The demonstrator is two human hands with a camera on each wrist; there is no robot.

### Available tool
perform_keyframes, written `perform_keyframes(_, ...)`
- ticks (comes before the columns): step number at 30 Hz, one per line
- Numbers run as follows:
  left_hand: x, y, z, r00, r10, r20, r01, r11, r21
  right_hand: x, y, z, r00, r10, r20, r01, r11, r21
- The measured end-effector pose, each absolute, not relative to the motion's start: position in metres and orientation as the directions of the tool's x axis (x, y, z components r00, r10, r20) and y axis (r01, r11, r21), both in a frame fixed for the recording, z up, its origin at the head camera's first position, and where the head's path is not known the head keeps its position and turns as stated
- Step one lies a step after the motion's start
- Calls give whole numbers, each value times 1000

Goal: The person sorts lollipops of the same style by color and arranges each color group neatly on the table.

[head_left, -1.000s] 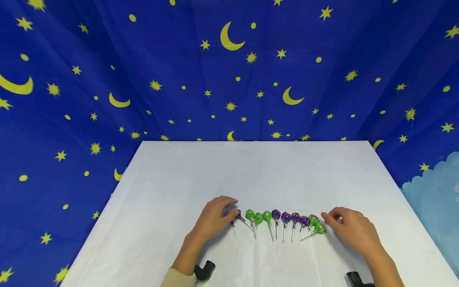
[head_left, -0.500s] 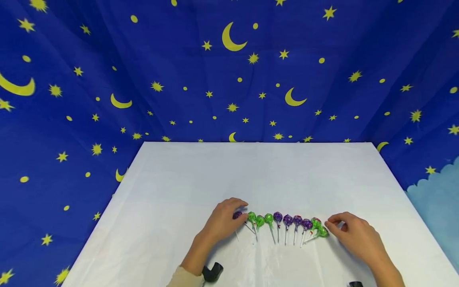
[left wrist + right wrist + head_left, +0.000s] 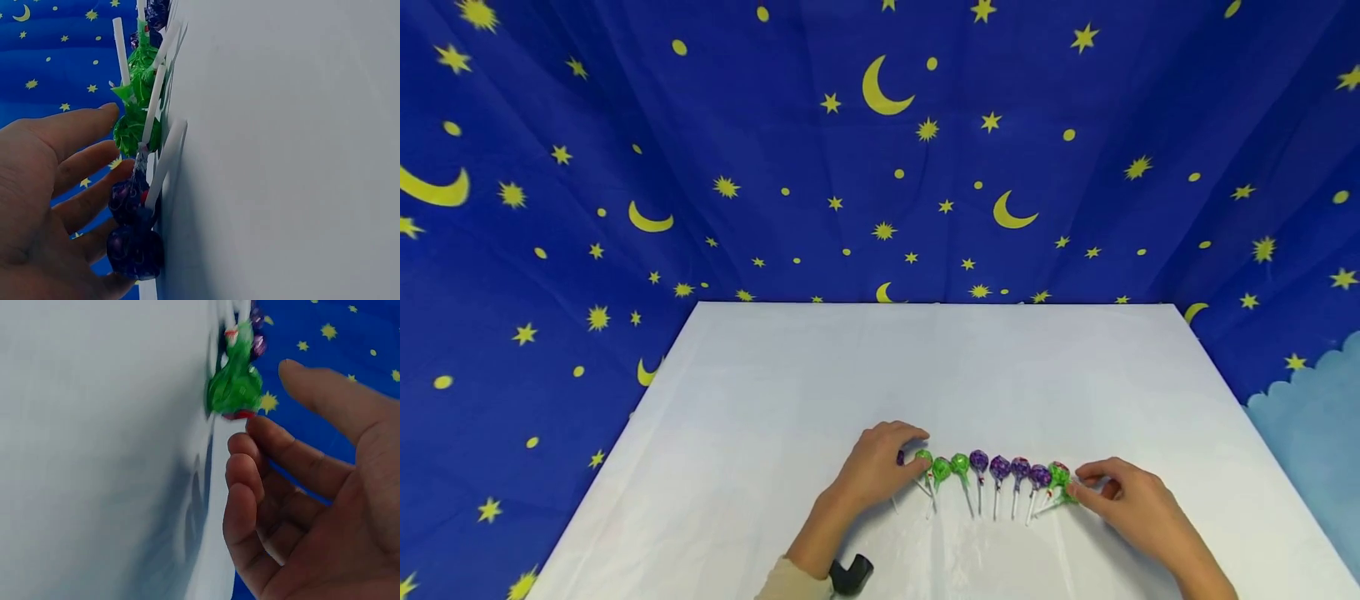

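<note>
Several lollipops lie in a row on the white table, sticks toward the near side. At the left end my left hand (image 3: 880, 467) curves loosely around the purple lollipops (image 3: 134, 250), thumb by a green lollipop (image 3: 130, 131). It grips none of them, and in the head view it partly hides the purple ones. A green lollipop (image 3: 960, 463) and a purple lollipop (image 3: 978, 460) lie mid-row. At the right end my right hand (image 3: 1127, 504) has its fingertips beside a green lollipop (image 3: 234, 390), thumb and fingers apart. In the head view the thumb overlaps that lollipop.
The white table (image 3: 850, 367) extends behind and on both sides of the row. A blue cloth (image 3: 775, 150) with yellow moons and stars hangs behind and at the sides. A black strap piece (image 3: 852, 575) shows near my left wrist.
My left hand has shifted right along the row, so its thumb now reaches the green lollipops. The right hand has closed in on the right end. The lollipops look nearly unmoved.
</note>
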State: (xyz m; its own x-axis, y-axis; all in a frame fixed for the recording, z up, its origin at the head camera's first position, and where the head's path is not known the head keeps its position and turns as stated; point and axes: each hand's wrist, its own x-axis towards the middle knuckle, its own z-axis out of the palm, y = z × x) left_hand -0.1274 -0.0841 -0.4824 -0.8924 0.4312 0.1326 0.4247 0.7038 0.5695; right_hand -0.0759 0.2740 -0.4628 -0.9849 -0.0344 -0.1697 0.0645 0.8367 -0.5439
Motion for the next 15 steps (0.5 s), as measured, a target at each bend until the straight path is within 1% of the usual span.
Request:
perform_keyframes(3,-127,-82,-482,-899,420,127,415,719,557,-75,273,-465,-985,-21,-171,79,825,-560)
perform_keyframes(7,-127,-79,-482,-901,418,115,408,728,550,-75,272,-468,-986,-20,-167,77,829,-554)
perform_keyframes(15,-127,-81,-487,-888,442,126,429,698,573,-73,273,-473,-987,-32,-159,62,832,-551)
